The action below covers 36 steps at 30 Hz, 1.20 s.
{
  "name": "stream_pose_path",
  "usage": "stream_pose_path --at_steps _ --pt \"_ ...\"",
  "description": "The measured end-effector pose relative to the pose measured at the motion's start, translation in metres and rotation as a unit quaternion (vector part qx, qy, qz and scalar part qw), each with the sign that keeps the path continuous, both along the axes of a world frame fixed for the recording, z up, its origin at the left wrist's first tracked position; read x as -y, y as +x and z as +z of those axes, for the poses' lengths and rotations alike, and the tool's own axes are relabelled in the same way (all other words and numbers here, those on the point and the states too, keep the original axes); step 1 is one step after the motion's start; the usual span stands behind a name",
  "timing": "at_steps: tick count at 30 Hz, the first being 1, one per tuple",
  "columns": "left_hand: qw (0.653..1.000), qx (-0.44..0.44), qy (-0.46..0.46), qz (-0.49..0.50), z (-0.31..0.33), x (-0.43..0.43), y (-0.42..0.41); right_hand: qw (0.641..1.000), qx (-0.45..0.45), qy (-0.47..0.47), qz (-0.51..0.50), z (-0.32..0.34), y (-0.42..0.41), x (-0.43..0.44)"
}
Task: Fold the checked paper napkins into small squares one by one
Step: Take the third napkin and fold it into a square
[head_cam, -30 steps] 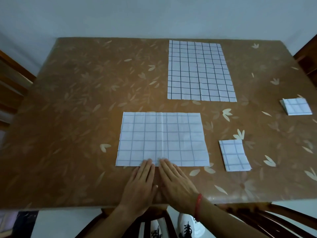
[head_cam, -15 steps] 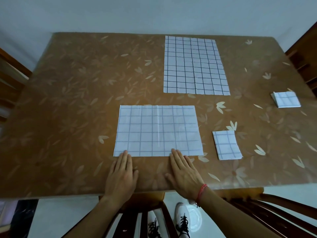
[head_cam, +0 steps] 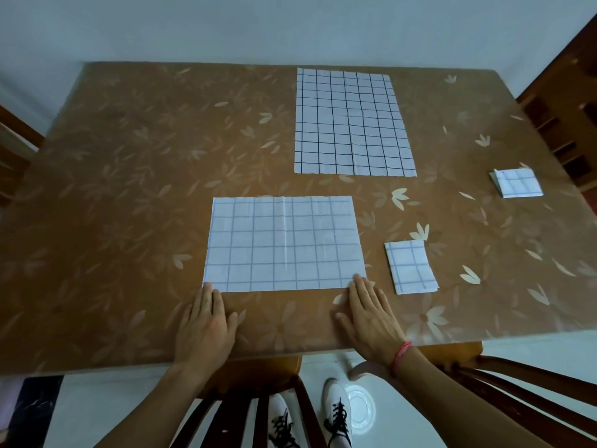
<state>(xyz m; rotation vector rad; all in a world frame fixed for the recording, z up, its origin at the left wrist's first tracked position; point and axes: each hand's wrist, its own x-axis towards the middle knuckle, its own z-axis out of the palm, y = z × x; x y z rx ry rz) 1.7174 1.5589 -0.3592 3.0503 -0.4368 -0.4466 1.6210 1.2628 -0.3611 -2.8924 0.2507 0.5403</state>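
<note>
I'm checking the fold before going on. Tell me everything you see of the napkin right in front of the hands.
The napkin is a pale, thin paper rectangle with a faint blue-grey grid, wider than deep. A crease runs front to back down its middle. It lies flat on the brown table. The left hand touches its near left corner, the right hand its near right corner, fingers straight.

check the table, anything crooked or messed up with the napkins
Nothing spilled or torn. The small folded square right of the near napkin sits slightly rotated, not lined up with it, and the folded stack at far right shows layers fanning out on its left side.
</note>
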Motion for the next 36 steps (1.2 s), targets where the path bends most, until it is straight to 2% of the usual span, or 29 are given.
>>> stream_pose_path --at_steps 6,10,13,15,20,25,29,32,36 --pt "0.999 0.008 -0.032 -0.004 0.003 0.008 0.001 0.999 0.001 0.032 -0.021 0.01 0.009 0.0" --pt "0.997 -0.003 -0.058 -0.045 0.0 0.03 -0.001 0.992 0.051 0.089 -0.078 0.02 0.027 0.007" --pt "0.997 -0.019 -0.049 -0.051 0.0 0.041 -0.001 0.964 0.083 0.165 -0.191 0.027 0.044 0.014" --pt "0.997 -0.031 -0.048 -0.049 -0.001 0.042 -0.001 0.94 0.073 0.206 -0.263 0.03 0.058 0.019" --pt "0.996 -0.032 -0.07 -0.052 0.0 0.039 -0.001 0.896 0.034 0.241 -0.37 0.033 0.09 0.031" --pt "0.996 -0.035 -0.071 -0.05 -0.003 0.037 -0.001 0.866 0.013 0.266 -0.424 0.033 0.109 0.041" --pt "0.996 -0.038 -0.071 -0.046 -0.006 0.037 -0.001 0.822 -0.016 0.351 -0.448 0.033 0.114 0.046" --pt "0.995 -0.031 -0.08 -0.043 -0.006 0.036 -0.001 0.789 -0.025 0.373 -0.488 0.034 0.118 0.046" --pt "0.995 -0.029 -0.082 -0.042 -0.007 0.035 0.0 0.804 -0.009 0.371 -0.464 0.029 0.124 0.049"
